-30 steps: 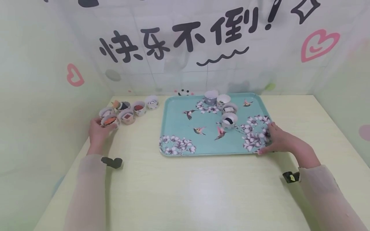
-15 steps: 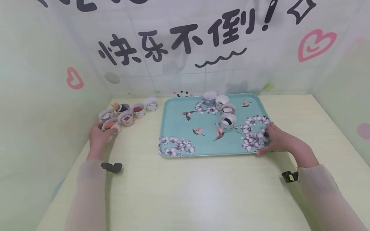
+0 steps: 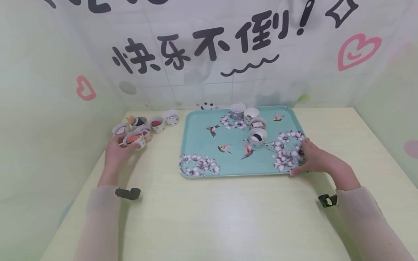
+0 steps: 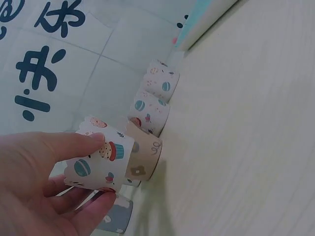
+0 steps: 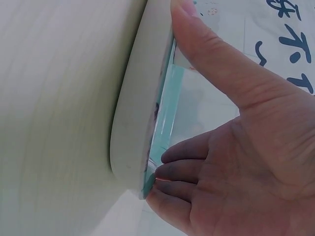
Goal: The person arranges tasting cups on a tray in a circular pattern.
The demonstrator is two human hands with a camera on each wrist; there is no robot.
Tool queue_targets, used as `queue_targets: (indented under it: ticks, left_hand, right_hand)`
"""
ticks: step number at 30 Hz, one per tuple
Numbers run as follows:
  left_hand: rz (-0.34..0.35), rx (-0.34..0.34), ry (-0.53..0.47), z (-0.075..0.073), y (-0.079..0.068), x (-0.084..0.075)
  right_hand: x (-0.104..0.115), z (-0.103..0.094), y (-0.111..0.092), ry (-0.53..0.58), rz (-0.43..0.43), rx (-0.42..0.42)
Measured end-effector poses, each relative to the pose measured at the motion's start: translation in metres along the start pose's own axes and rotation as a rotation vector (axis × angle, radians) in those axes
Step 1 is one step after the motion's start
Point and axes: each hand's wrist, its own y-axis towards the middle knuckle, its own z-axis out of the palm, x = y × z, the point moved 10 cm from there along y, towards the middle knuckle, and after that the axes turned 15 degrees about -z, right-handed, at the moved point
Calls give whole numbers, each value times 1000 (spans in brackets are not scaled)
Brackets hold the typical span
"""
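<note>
On the left of the table, my left hand (image 3: 117,154) grips a patterned paper baking cup (image 3: 139,143) with a long orange piece inside. In the left wrist view, thumb and fingers pinch this cup (image 4: 101,169), which is printed with cupcakes. It hangs tilted in front of several other paper cups. My right hand (image 3: 320,159) rests at the near right corner of the turquoise tray (image 3: 202,139). The right wrist view shows the thumb along the tray's rim (image 5: 170,103) and nearly straight fingers touching its edge.
Behind the held cup stand several filled cups, including one with a red piece (image 3: 157,125) and one at the row's end (image 3: 171,119). On the tray, several cups form a line, the nearest (image 3: 258,138) holding a black-and-white piece. Printed sheets (image 3: 209,83) line the walls.
My left hand has moved right with the orange-filled cup, out from beside its neighbours and now partly in front of another cup. The right hand and the tray stay put.
</note>
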Motion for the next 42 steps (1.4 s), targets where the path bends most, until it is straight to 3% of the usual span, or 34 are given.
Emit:
queue_targets:
  ticks: [6, 13, 22, 28, 34, 42]
  left_hand:
    - [91, 48, 7, 13, -11, -25]
    - [183, 111, -10, 38, -29, -57]
    - [246, 184, 64, 76, -50, -85]
    - [281, 220, 73, 104, -58, -100]
    - [299, 314, 78, 137, -67, -113]
    - [359, 387, 167, 180, -84, -129]
  right_hand:
    - [2, 1, -1, -4, -5, 2]
    - [1, 1, 0, -18, -12, 3]
    - [0, 2, -1, -15, 2, 2]
    - [0, 2, -1, -3, -4, -2]
    - [-1, 3, 0, -3, -14, -2]
    - [-2, 2, 2, -9, -18, -3]
